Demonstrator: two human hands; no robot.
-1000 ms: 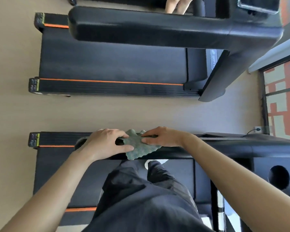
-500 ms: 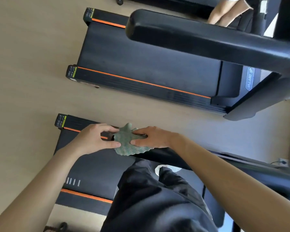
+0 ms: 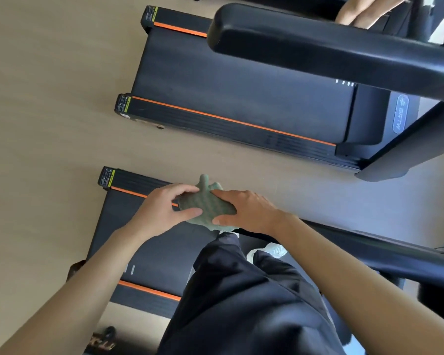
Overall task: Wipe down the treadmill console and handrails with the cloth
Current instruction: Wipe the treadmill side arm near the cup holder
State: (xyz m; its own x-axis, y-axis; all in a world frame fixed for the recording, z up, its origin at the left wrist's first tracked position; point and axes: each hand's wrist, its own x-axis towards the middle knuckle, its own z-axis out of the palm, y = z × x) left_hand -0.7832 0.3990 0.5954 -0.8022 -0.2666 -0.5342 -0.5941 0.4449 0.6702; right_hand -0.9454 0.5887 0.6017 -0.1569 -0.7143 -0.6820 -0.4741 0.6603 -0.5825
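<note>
A green waffle-textured cloth [image 3: 207, 204] is bunched between both hands, above the rear end of the black handrail [image 3: 369, 248] of the treadmill I stand on. My left hand [image 3: 162, 211] pinches the cloth's left side with thumb and fingers. My right hand [image 3: 246, 210] lies on its right side, fingers pressing into it. The handrail runs from under my right hand toward the lower right. The console is out of view.
A second black treadmill [image 3: 241, 98] with orange stripes lies across the wooden floor [image 3: 49, 98] beyond, its thick handrail [image 3: 318, 52] at the top. Another person's legs [image 3: 362, 11] show at the upper right. My dark trousers and white shoe [image 3: 272, 252] are below.
The view has swung left and tilted, so the console at the right has left the frame. Both hands stayed on the cloth, which has bunched up at the handrail's end.
</note>
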